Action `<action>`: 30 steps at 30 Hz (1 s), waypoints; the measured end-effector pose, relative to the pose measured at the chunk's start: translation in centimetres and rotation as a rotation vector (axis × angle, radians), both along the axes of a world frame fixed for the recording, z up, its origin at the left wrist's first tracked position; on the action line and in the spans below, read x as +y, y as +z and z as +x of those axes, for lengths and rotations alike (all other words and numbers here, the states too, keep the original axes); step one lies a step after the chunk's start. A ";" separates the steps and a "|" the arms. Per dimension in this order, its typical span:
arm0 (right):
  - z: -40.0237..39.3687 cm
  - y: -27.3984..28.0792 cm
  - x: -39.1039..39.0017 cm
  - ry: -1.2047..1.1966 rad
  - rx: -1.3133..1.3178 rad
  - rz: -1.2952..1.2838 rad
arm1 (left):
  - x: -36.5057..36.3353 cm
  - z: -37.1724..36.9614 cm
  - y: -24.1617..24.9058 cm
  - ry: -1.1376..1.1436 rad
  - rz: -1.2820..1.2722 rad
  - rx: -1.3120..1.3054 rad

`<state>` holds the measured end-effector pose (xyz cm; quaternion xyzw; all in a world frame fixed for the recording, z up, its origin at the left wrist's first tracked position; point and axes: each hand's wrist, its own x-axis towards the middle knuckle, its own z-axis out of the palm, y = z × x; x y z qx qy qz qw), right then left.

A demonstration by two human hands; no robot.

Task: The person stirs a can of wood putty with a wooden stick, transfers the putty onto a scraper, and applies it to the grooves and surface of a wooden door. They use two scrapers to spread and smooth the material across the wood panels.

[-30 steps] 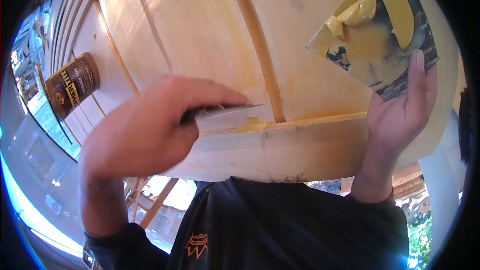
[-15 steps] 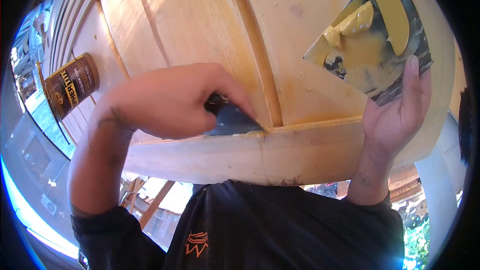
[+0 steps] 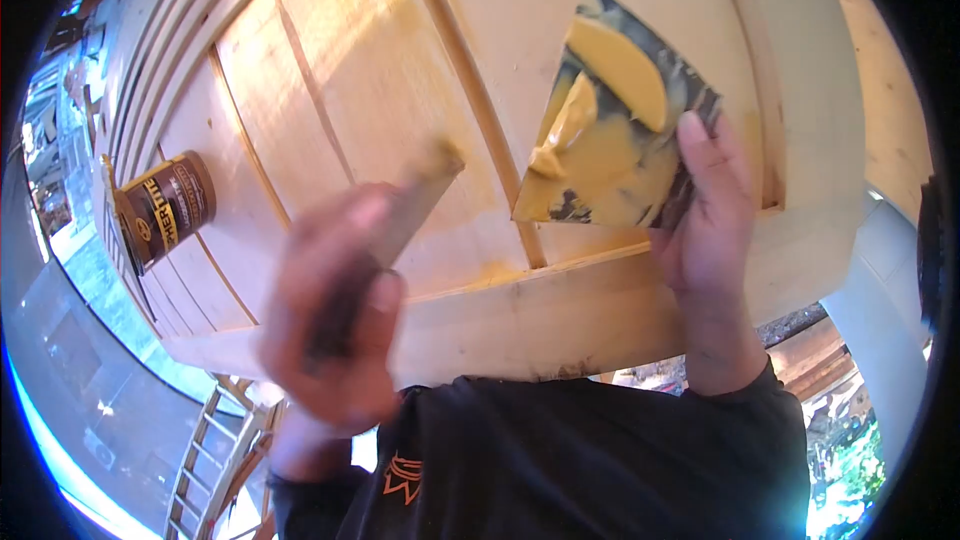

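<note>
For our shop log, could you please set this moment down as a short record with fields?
left hand: gripping a putty knife, blurred
knife tip: yellowish smear, apart from the plate
right hand: holding a flat plate by its edge, thumb on top
on plate: yellow putty, a large strip and a smaller lump, with smears around
work surface: wooden panel with darker strips, yellow traces near its lower edge
container: brown can with yellow lettering, left side of view
background: ladder, lower left

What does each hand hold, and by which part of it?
Left hand: a scraper, by its dark end. Right hand: a smeared plate, by its right edge.
</note>
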<state>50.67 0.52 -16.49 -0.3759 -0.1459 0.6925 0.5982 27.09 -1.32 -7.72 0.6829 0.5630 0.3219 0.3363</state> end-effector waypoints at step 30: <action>5.9 -1.7 1.9 -0.116 0.124 0.192 | 1.7 2.3 3.6 -0.929 -0.075 0.882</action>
